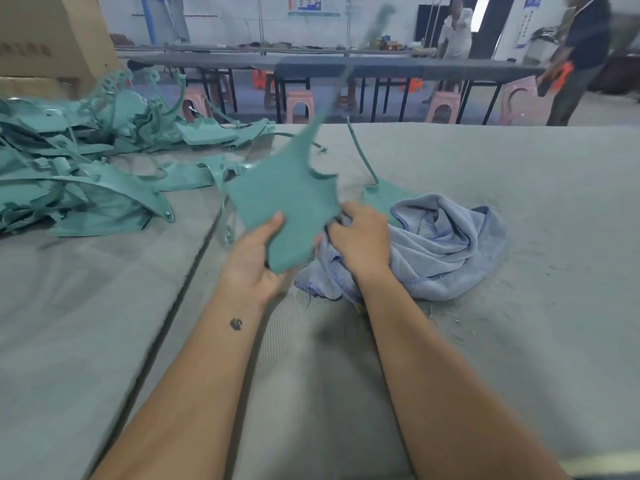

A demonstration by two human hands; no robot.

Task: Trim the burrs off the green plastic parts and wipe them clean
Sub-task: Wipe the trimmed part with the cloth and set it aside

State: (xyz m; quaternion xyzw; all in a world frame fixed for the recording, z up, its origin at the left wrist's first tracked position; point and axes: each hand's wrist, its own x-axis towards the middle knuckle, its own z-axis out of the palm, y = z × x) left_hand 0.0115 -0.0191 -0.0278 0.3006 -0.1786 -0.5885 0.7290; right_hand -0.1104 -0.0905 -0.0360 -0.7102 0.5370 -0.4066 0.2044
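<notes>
Wiping step: left grip pinches green part at its lower edge, right grip clutches blue cloth. Support the long thin arm, wipe outward.

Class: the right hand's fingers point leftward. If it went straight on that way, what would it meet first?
Probably the green plastic part held by the left hand; the right hand already sits on the blue cloth beside it. Depth is unclear.

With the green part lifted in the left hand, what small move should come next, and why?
Probably draw the blue cloth up onto the green part: the left hand holds it raised, and the right hand already rests on the cloth beside it.
</notes>
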